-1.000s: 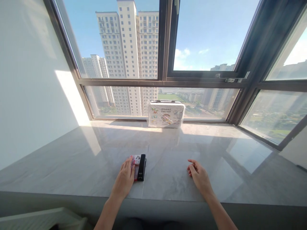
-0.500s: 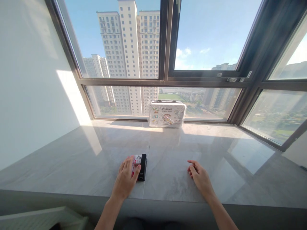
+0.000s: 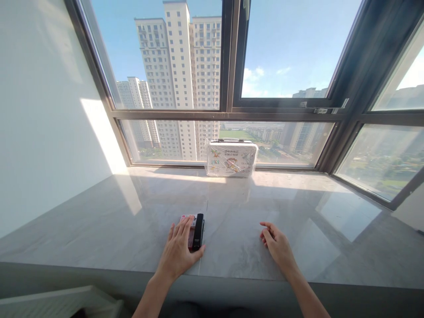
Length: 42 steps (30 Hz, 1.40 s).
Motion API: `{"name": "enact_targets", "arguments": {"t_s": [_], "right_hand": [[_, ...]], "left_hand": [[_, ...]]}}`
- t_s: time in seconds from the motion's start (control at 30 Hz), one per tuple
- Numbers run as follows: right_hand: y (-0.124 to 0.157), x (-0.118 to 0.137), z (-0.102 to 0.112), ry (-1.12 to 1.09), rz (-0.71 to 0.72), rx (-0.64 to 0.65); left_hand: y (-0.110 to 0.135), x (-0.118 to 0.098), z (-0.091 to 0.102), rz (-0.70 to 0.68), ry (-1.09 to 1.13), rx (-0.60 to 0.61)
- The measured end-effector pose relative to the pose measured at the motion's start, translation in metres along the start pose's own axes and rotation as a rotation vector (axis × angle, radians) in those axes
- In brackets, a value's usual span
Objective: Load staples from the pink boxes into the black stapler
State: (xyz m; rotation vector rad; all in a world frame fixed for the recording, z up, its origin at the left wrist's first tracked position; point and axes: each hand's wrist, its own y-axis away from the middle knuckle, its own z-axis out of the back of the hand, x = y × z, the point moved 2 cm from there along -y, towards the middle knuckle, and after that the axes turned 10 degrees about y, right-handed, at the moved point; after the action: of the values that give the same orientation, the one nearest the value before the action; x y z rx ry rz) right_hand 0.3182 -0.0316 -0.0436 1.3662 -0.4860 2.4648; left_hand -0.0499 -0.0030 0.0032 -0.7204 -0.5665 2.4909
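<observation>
Here on the sill (image 3: 99, 221), my left hand (image 3: 177, 249) lies over the package (image 3: 191, 238), the stapler (image 3: 198, 232) along its right side! My right hand (image 3: 275, 242) is well apart, to the right. Farther back, the case (image 3: 232, 160) stands before the window (image 3: 165, 115), buildings (image 3: 177, 57) beyond.

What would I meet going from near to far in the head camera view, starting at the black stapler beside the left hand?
Black stapler → white case in clear wrapping → window frame → tall building outside.
</observation>
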Motion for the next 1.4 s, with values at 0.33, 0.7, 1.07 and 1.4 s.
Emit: {"name": "enact_targets", "arguments": {"t_s": [0.33,0.7,1.07,1.4], "right_hand": [[0.0,0.002,0.0,0.006,-0.012,0.008],[0.001,0.006,0.0,0.029,-0.028,0.002],[0.007,0.02,-0.003,0.286,0.123,0.01],[0.038,0.046,-0.025,0.876,0.295,0.138]], "left_hand": [[0.0,-0.003,0.004,-0.012,0.017,-0.006],[-0.001,-0.004,0.006,-0.015,0.039,0.009],[0.003,-0.049,0.02,-0.03,0.061,-0.094],[-0.038,-0.105,-0.087,-0.018,0.075,0.255]]}}
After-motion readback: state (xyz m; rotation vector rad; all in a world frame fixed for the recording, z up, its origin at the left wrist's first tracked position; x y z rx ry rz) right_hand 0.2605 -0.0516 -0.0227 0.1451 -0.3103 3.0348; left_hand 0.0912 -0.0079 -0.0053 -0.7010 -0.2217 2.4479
